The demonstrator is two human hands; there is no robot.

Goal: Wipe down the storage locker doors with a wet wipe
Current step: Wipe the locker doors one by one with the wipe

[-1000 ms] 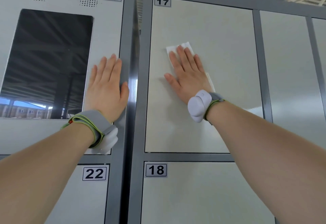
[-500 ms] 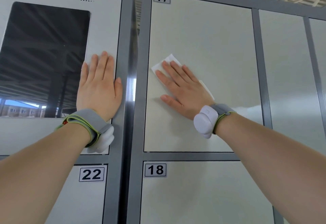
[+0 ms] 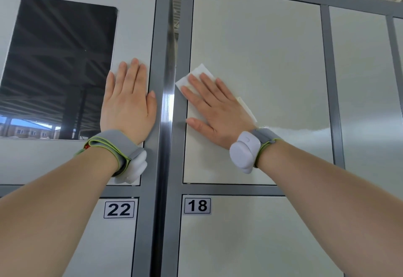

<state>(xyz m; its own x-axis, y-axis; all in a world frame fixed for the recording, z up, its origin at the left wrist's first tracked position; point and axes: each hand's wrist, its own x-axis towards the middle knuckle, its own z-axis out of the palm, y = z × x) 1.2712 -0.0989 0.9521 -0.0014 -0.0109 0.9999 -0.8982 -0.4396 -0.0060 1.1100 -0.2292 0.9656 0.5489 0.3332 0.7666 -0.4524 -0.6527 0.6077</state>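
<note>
My right hand (image 3: 214, 109) lies flat with straight fingers on the pale door numbered 17 (image 3: 261, 58), pressing a white wet wipe (image 3: 197, 74) against its left edge; the wipe's corner laps onto the grey frame. Most of the wipe is hidden under the palm, with a strip showing by the wrist. My left hand (image 3: 128, 102) rests flat and spread on the panel numbered 21 (image 3: 135, 26), beside its dark screen. Both wrists wear grey bands with white pods.
A dark glass screen (image 3: 58, 65) fills the left panel. Doors 22 (image 3: 117, 233) and 18 (image 3: 250, 244) sit below. A grey vertical post (image 3: 168, 124) divides the two cabinets. More pale doors (image 3: 366, 80) continue to the right.
My right hand has slid the wipe left and slightly down across door 17, from its upper middle to the left edge. My left hand has stayed on panel 21.
</note>
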